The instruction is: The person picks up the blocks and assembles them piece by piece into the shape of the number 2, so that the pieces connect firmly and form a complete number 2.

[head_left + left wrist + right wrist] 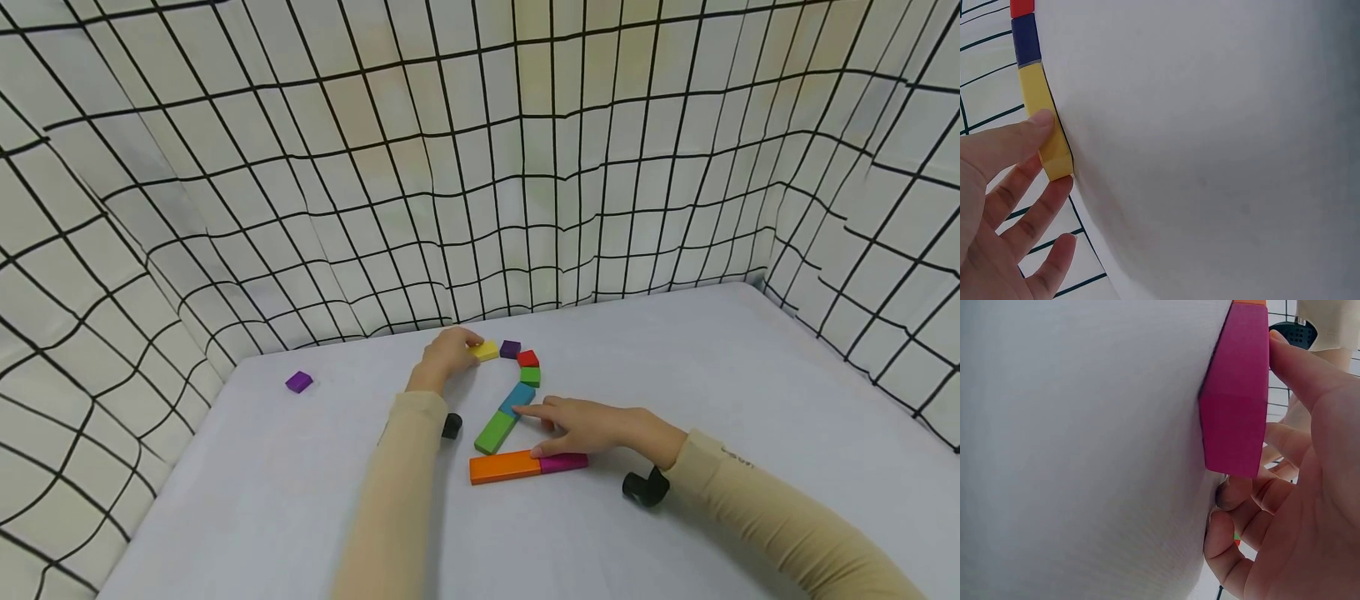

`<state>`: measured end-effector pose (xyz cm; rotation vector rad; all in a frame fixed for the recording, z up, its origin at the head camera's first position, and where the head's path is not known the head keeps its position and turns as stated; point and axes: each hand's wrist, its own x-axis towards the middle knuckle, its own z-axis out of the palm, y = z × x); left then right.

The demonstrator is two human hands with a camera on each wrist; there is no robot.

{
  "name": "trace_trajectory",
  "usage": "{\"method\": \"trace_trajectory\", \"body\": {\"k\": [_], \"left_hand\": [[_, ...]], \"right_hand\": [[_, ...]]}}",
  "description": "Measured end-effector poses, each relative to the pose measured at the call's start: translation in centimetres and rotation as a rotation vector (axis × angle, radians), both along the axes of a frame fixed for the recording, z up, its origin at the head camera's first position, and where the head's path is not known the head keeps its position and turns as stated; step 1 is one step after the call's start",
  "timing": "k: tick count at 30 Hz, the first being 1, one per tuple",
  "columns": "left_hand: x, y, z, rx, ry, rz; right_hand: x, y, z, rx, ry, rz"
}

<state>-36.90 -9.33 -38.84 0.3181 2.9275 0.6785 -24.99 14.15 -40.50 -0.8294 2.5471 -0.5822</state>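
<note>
Blocks form a figure like a 2 on the white table. At its upper left end, my left hand (447, 353) pinches a yellow block (1038, 90), with the thumb on its face and fingers at its far side and end. A dark purple block (511, 349), a red block (528, 358) and a small green block (530, 377) curve down from there. My right hand (585, 423) stretches its index finger to the blue block (519, 397), beside a long green block (495, 432). Its thumb touches the magenta block (1235, 394), which adjoins an orange block (504, 467).
A lone purple block (299, 382) lies at the far left of the white table (247, 500). Netting (480, 175) with black lines over white cloth rises behind and at both sides. A black wrist camera (645, 487) hangs below my right wrist.
</note>
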Motion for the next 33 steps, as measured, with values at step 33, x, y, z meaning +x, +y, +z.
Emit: {"method": "trace_trajectory", "body": {"k": [33], "left_hand": [[0.19, 0.14, 0.16, -0.004, 0.013, -0.011]], "right_hand": [[0.14, 0.05, 0.14, -0.017, -0.003, 0.008]]}}
